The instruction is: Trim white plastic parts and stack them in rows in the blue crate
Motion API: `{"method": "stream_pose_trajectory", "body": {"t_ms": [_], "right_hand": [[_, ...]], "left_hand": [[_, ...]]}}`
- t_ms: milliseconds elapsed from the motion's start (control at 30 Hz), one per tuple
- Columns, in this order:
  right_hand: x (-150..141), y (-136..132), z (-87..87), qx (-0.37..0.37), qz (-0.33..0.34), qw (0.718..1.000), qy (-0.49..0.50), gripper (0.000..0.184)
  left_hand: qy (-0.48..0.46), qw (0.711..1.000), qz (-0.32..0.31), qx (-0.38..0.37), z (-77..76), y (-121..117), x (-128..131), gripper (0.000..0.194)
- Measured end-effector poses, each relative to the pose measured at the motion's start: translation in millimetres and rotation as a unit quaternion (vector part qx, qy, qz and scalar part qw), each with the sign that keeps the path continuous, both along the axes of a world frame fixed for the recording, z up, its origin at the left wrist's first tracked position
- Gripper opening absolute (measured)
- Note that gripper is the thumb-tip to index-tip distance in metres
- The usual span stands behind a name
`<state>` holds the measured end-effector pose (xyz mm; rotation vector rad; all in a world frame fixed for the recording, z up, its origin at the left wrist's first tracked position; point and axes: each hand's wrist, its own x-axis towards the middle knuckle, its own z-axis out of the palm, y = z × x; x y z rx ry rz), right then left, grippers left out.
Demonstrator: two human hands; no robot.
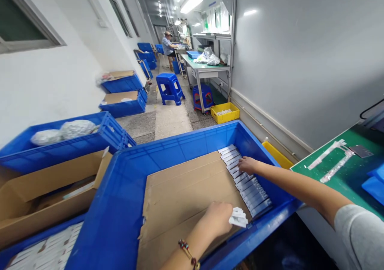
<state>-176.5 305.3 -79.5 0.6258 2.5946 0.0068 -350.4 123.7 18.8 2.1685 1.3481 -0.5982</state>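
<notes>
My left hand (pixel 217 217), with a beaded bracelet at the wrist, is closed around a small fanned stack of flat white strips (pixel 239 218) above a brown cardboard sheet (pixel 186 194). The cardboard lies inside a large blue plastic bin (pixel 177 142). Along the bin's right side runs a row of similar flat white-and-silver strips (pixel 253 196), laid side by side. My right hand (pixel 248 165) reaches down over that row, fingers curled and closed on one flat strip; the fingertips partly hide it.
Left of the bin stand an open cardboard box (pixel 54 178) and a blue crate (pixel 111 132) with wrapped bundles. A green-topped table (pixel 333 166) is at the right. Beyond are a yellow crate (pixel 225 113), a blue stool (pixel 170 87) and a seated person (pixel 168 44).
</notes>
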Motion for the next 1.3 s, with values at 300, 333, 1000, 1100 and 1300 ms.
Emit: {"method": "stream_pose_trajectory", "body": {"t_ms": [300, 333, 1000, 1100, 1300], "right_hand": [[6, -28, 2.3, -0.024, 0.003, 0.996, -0.084, 0.023], [4, -30, 0.0, -0.022, -0.002, 0.996, -0.091, 0.021], [-5, -35, 1.9, -0.049, -0.084, 0.987, -0.129, 0.025], [-7, -36, 4.2, -0.060, -0.100, 0.984, -0.133, 0.028], [-9, -35, 11.0, -0.091, -0.129, 0.978, -0.139, 0.028]], "left_hand": [[0.012, 1.000, -0.001, -0.024, -1.0, 1, -3, 0.031], [0.015, 1.000, 0.001, -0.024, -0.5, 1, -3, 0.032], [0.062, 0.995, -0.031, -0.071, 0.5, 2, -3, 0.029], [0.065, 0.995, -0.036, -0.072, 0.6, 2, -2, 0.031], [0.079, 0.993, -0.034, -0.075, 4.4, 3, -3, 0.037]]}}
